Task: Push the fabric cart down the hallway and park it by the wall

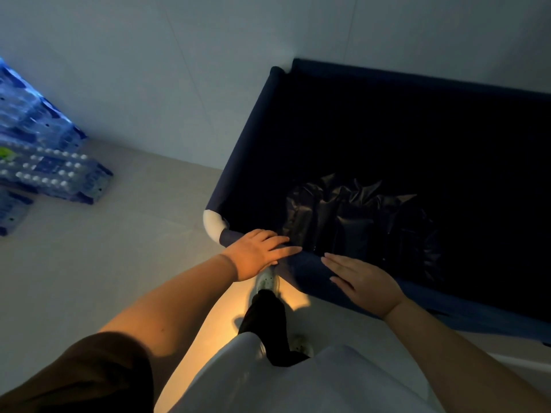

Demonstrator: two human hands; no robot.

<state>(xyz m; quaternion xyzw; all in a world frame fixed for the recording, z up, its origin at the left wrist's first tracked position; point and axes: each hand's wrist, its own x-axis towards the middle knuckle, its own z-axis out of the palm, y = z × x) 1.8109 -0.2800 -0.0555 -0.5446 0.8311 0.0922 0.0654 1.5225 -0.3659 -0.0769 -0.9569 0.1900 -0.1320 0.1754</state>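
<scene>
The dark navy fabric cart (247, 150) fills the right half of the view, its far rim right against the pale wall (179, 70). A white corner fitting (213, 225) shows at its near left corner. Crumpled black plastic bags (357, 216) lie at the bottom of the cart. My left hand (256, 253) rests flat on the near rim beside that corner, fingers stretched out. My right hand (362, 278) lies flat and open just above or against the same near rim, further right; I cannot tell whether it touches. Neither hand grips anything.
Stacked shrink-wrapped packs of water bottles (44, 162) stand on the floor at the left against the wall. Pale tiled floor (134, 234) lies between the packs and the cart. My legs and a white shoe (267, 280) are just behind the cart's near rim.
</scene>
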